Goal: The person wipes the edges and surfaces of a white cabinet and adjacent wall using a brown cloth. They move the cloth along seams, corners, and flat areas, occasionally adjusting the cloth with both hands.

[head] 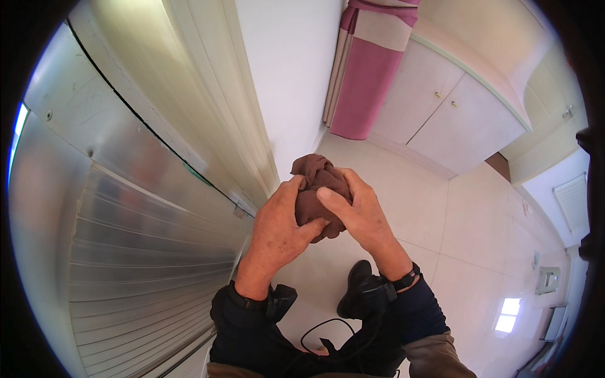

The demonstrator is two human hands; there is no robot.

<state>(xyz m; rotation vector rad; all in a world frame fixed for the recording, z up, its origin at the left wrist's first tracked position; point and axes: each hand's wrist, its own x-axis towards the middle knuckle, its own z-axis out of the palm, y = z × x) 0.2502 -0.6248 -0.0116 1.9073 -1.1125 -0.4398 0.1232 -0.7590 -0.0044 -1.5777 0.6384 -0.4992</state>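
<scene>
A bunched brown cloth (321, 203) is held between both hands in front of me, above the tiled floor. My left hand (281, 222) grips it from the left, thumb along its lower part. My right hand (361, 208) closes on it from the right, its thumb lying across the front of the folds. Most fingertips are hidden behind the cloth. Each wrist bears a strap with a black device.
A ribbed metal door (156, 269) and its pale frame (208, 94) stand close at the left. Ahead hangs a pink and beige curtain (366, 85) beside a white cabinet (439, 104). A black cable (326, 321) loops near my shoe (354, 288). A radiator (571, 203) is at the right.
</scene>
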